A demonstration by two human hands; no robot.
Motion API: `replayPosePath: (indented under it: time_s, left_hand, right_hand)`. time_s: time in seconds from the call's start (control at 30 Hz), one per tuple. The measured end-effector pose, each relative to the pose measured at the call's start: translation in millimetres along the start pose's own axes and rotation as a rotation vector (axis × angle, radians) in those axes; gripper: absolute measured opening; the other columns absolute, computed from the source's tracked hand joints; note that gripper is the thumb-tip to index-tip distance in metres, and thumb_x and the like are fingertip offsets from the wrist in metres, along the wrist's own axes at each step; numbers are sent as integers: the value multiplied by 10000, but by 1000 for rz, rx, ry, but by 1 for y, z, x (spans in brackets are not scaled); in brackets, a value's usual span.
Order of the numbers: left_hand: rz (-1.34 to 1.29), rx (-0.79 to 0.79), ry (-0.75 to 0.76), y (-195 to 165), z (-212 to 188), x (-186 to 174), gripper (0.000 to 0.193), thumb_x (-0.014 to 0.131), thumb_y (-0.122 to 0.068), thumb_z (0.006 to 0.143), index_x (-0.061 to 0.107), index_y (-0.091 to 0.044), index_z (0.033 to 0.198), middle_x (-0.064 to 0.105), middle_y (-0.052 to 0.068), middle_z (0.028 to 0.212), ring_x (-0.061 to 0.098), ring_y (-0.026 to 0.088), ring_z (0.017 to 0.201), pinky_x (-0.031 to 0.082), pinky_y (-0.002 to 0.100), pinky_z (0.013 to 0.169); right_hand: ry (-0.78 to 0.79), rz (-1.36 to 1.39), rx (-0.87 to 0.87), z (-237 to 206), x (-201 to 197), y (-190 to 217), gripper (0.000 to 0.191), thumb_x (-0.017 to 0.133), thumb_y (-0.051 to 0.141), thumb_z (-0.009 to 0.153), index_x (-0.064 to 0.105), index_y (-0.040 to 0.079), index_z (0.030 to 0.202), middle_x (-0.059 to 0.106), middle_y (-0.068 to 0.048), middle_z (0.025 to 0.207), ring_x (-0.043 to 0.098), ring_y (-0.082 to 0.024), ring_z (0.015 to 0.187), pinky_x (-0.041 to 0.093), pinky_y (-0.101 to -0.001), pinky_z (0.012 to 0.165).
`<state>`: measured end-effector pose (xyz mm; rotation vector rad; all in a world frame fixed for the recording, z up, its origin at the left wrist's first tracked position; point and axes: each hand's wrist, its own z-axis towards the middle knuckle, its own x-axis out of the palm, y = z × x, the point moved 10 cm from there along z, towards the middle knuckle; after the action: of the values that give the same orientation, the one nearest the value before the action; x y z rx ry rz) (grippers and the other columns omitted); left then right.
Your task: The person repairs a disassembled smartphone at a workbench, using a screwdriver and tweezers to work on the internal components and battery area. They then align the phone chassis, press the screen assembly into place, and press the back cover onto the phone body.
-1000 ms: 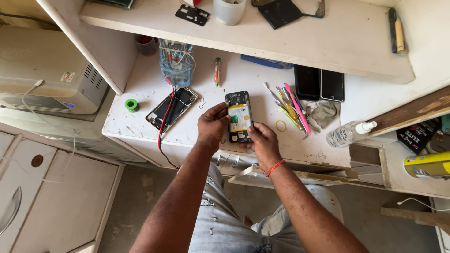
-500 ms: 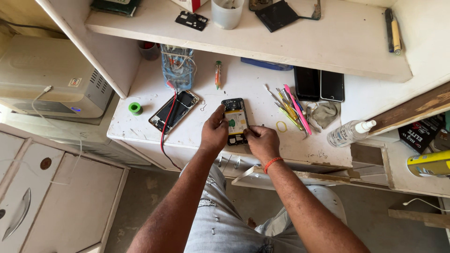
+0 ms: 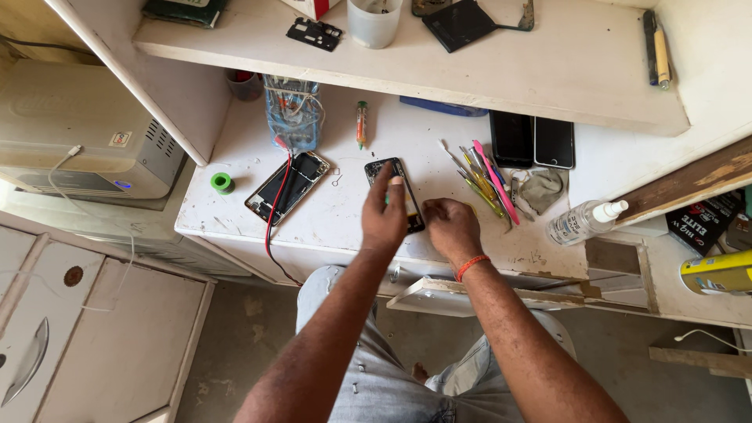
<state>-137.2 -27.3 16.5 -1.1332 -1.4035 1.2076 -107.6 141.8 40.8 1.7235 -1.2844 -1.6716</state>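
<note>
Both hands (image 3: 384,219) (image 3: 450,229) on opened phone (image 3: 392,184); perhaps gripping.

The opened phone (image 3: 394,193), held up off the worktop (image 3: 329,211) in both hands a second ago, now lies flat on it, dark inner side showing instead of the yellow and green parts. The left hand (image 3: 384,218) has let go and hovers above it, fingers stretched toward its top. The right hand (image 3: 450,229) has moved to its lower right edge, curled.
</note>
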Motion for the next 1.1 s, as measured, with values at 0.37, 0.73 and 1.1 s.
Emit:
replayPosePath:
  time_s: [0.37, 0.73, 1.1]
  left_hand:
    - [-517, -347, 427, -34, -38, 96, 892, 305, -660, 996, 59, -98, 1643, 153, 200, 1706, 166, 314, 1585, 175, 433, 1272]
    - [-443, -267, 495, -35, -46, 83, 850, 420, -622, 1013, 254, -41, 1612, 359, 210, 1650, 313, 295, 1543, 240, 431, 1253]
    - [1003, 455, -259, -70, 24, -145, 338, 837, -286, 851, 770, -100, 1125, 673, 148, 1034, 625, 389, 976, 517, 504, 842]
  right_hand:
    - [152, 385, -493, 14, 6, 45, 554, 368, 368, 1113, 424, 32, 1550, 454, -163, 1580, 387, -274, 1473, 272, -375, 1223]
    - [-218, 89, -747, -5, -11, 50, 369, 471, 217, 1110, 575, 36, 1415, 577, -163, 1439, 532, -330, 1379, 412, -419, 1181]
    - [-242, -64, -728, -82, -22, 33, 246, 673, 137, 962, 677, 51, 1193, 671, -123, 1201, 630, -301, 1157, 494, -415, 1023]
